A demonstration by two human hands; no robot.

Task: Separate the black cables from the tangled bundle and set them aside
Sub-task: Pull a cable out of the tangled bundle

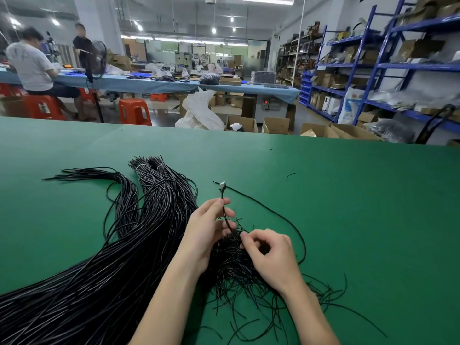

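Black cables (139, 220) on green table (348, 195), left hand (206, 232) fingers pinching one cable upright, right hand (271, 255) fingers curled into tangled bundle (231, 267)

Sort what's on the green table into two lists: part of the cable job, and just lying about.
Job:
- left hand, pinching a connector cable
- right hand, picking in the tangled bundle
- tied black bundles
- single black cable off right

Lying about:
- short cable scrap
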